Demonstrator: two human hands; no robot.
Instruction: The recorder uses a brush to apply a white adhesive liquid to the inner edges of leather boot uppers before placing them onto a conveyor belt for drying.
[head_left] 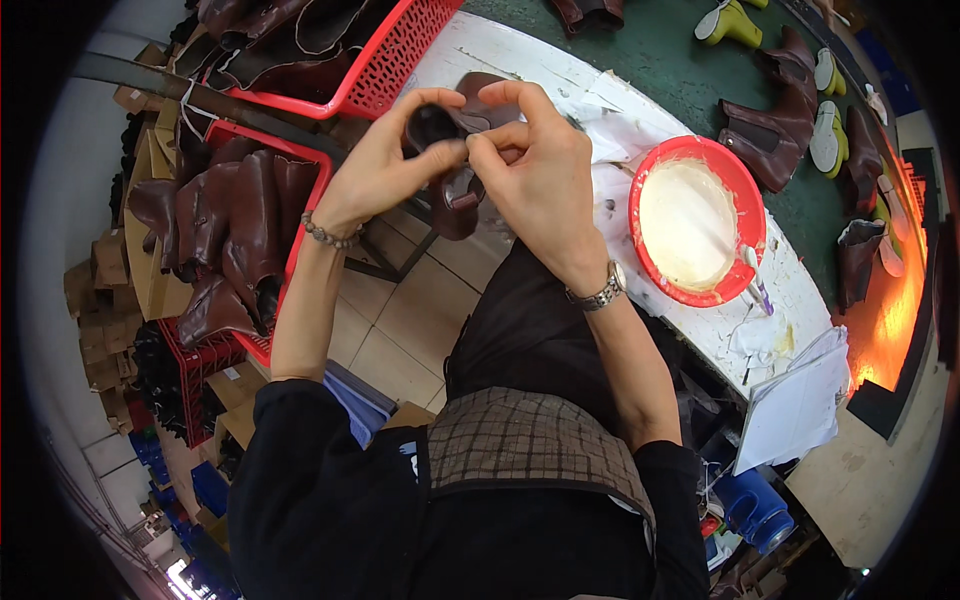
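Note:
A dark brown leather boot upper (456, 218) hangs in front of me, held up between both hands beside the white table. My left hand (388, 172) is closed round its open end, thumb pressed inward. The fingertips of my right hand (540, 165) pinch the leather right beside the left thumb. Both hands hide much of the piece, and whatever small part lies between the fingertips cannot be made out. On the table to the right stands a red bowl (645, 215) of cream-coloured paste, with a brush handle (757, 280) sticking out over its rim.
Left of me, a red plastic basket (322, 170) holds brown boot uppers (238, 215); another red basket (385, 60) is farther up. Boots (780, 130) and yellow-green shoe lasts (830, 135) lie on a green surface (665, 75). White sheets (795, 405) hang at the table's right end.

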